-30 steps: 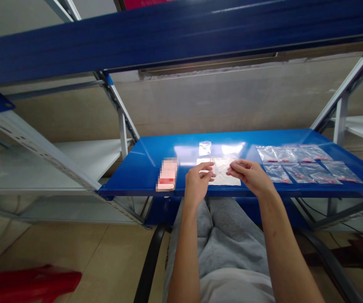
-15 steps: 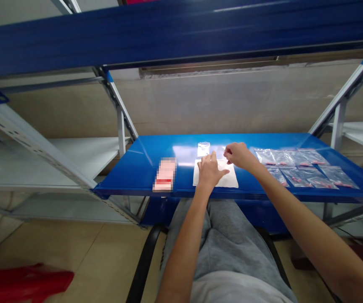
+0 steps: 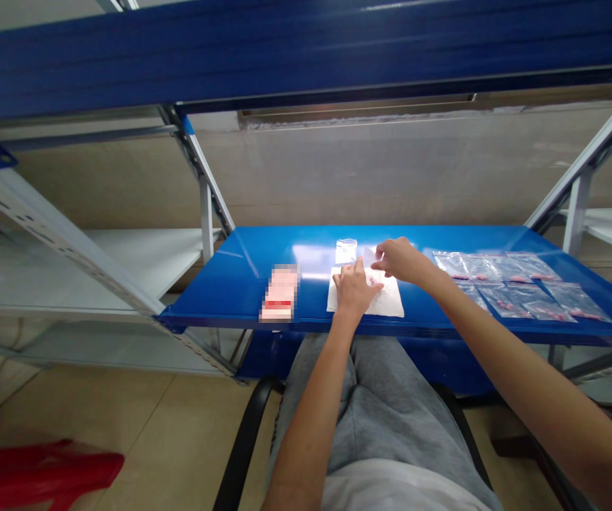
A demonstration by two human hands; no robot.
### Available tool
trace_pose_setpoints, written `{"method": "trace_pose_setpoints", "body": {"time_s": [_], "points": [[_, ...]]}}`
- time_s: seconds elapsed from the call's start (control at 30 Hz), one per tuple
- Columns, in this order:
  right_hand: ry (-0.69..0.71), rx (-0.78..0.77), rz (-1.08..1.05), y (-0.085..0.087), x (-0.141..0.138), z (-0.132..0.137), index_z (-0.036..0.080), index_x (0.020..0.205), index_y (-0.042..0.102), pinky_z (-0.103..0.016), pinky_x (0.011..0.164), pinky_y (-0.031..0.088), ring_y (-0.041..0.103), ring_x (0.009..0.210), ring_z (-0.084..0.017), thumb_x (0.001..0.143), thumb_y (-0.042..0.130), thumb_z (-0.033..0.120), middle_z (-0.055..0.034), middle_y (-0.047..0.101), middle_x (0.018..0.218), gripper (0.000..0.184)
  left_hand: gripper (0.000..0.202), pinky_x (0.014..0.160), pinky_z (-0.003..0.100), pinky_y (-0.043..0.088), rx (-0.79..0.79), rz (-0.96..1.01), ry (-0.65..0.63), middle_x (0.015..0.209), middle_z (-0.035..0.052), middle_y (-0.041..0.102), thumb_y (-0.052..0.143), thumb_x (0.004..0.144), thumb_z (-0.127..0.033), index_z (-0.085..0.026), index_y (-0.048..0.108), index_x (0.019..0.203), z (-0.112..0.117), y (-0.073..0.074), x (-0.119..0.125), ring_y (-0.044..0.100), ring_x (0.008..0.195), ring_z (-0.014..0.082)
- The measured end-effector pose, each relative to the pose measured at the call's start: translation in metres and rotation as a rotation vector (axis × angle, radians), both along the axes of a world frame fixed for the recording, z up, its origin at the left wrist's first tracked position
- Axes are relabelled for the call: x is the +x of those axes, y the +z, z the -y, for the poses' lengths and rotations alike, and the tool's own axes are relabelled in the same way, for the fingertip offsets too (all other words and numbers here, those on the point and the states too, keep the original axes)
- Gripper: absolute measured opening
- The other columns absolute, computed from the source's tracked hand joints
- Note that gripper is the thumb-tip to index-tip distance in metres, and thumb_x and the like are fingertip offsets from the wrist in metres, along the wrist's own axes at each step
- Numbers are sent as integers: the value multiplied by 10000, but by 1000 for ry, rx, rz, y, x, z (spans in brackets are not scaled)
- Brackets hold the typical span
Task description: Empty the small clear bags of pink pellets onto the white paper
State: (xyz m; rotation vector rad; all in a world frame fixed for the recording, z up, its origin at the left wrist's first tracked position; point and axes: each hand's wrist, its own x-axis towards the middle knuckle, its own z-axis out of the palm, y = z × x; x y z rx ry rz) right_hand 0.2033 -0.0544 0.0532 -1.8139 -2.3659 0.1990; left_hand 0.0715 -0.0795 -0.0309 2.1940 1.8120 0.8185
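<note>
My left hand [image 3: 353, 289] rests on a white cloth-like sheet [image 3: 389, 305] at the table's front edge, its thumb and fingers spread. Between its thumb and forefinger a bit of pink [image 3: 374, 281] shows on the sheet, too small to make out. Just above the sheet's far right part is my right hand [image 3: 397, 257], fingers curled together in a pinch. Whatever they grip is too small to tell. A small clear zip bag [image 3: 346, 250] lies flat beyond my left hand.
Several clear bags with pinkish contents [image 3: 505, 292] lie in two rows at the right of the blue table [image 3: 306, 301]. A blurred pink-and-white item [image 3: 281, 292] lies at the left. A blue shelf beam [image 3: 306, 60] crosses overhead.
My right hand has moved slightly left and down towards my left hand, and its fingers reach further forward. Pink now shows near my left thumb. The view has shifted a little.
</note>
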Motion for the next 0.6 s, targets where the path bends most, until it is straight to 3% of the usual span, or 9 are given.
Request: {"method": "trace_pose_setpoints", "body": {"time_s": [0.2,0.37,0.6], "points": [[-32,-59,-138,0,7,2,104,1066,706,-258,708,527,763,673,-210,901,721,217,-66,755,669,201,727,1032,449,424,2,13,-3,1290,168,687,775,829,-427,-166,499,1449,1,-3,0,572,1270,323],[-35,-12,-190,2,13,10,128,964,716,-250,678,502,756,655,-192,933,654,207,-61,770,721,104,751,1039,462,421,23,25,-7,1303,164,680,790,822,-438,-197,495,1470,-2,-6,0,567,1276,333],[-39,127,-167,1,17,16,151,904,733,-286,716,468,735,690,-197,942,622,254,-85,795,889,156,779,1036,457,416,43,42,-13,1283,160,690,794,832,-455,-189,472,1491,-4,-7,0,566,1274,331]]}}
